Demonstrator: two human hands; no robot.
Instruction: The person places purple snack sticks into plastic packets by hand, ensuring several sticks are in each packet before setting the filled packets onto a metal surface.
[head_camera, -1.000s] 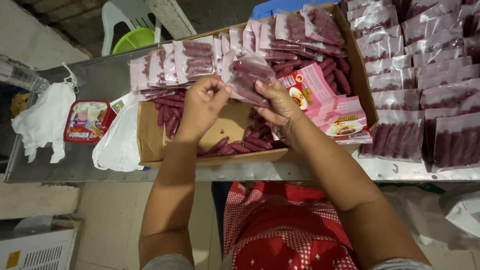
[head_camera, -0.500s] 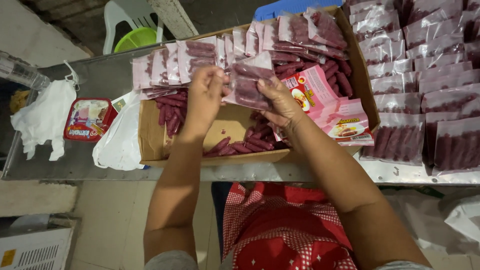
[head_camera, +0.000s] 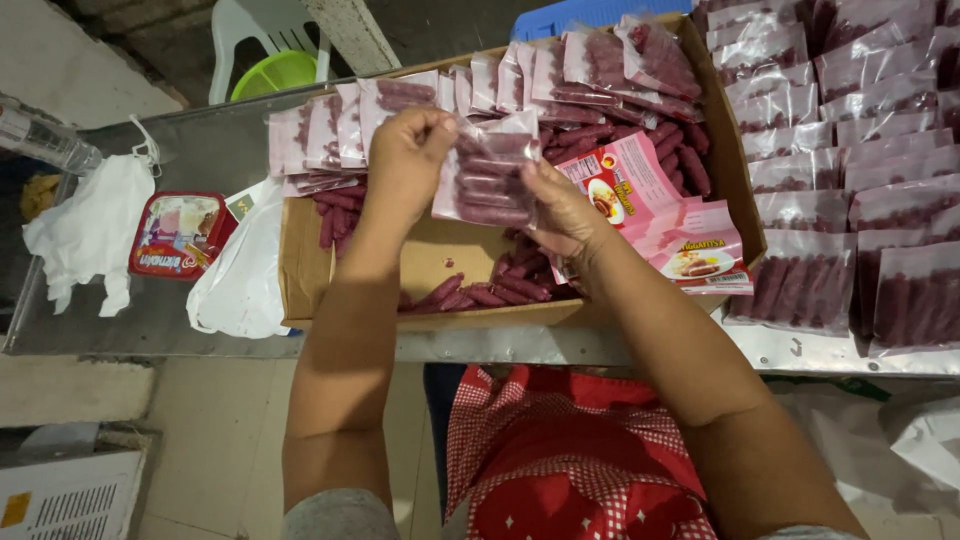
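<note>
a clear sausage packet is pinched at its upper left corner by the left hand and gripped at its right edge by the right hand, held at centre frame above the cardboard box of loose sausages; filled packets are stacked on the table at upper right

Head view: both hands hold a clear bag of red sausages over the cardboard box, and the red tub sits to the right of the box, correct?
Not quite. In the head view the red tub sits to the left of the cardboard box, not the right. The rest stands: the left hand and right hand hold the clear bag of red sausages over it.
</note>
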